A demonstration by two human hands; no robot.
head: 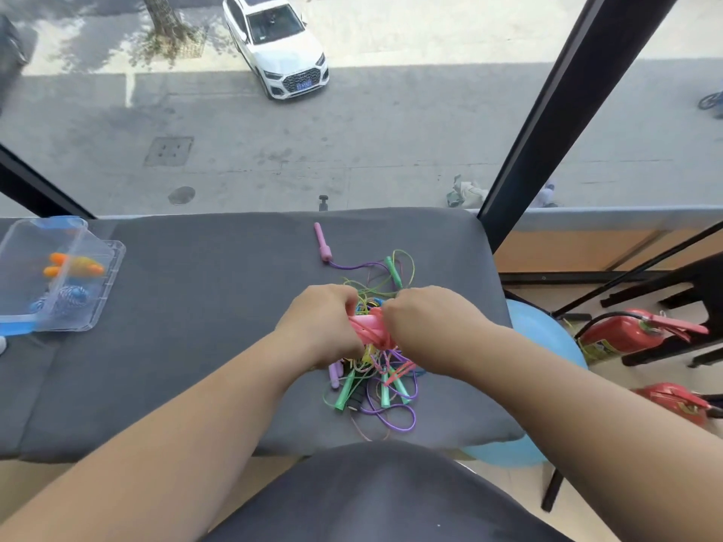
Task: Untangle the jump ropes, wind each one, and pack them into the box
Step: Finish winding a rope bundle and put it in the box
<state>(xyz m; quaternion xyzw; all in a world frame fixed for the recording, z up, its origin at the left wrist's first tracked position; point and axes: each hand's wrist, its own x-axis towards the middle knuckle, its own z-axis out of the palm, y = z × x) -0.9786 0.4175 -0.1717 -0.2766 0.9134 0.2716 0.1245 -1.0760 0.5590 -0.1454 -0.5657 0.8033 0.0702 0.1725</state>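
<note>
Two bare hands close together over the worktop (195, 326), a bit nearer its right edge than its left. Left hand (321, 322) with fingers curled tight round the left end of the pink handles (369, 326). Right hand (422, 326) with fingers bent in and pinching at the right end, fingertips hidden. Smooth, round, hard-looking pink handles, long way running left to right, held just above the tangle of jump ropes (375, 389). Thin shiny cords in purple, green, yellow and pink, looped and crossed in a messy heap on soft gray cloth. Several long green handles (344, 389) on the near side of the heap, pointing toward the near edge. One lone pink handle (322, 242) closer to the far edge, long way running near to far, thick end joined to a purple cord. Clear plastic box (111, 267) with blue trim at the left edge, well apart from the heap, holding orange handles (74, 266) and a coiled blue-and-white rope (70, 297).
</note>
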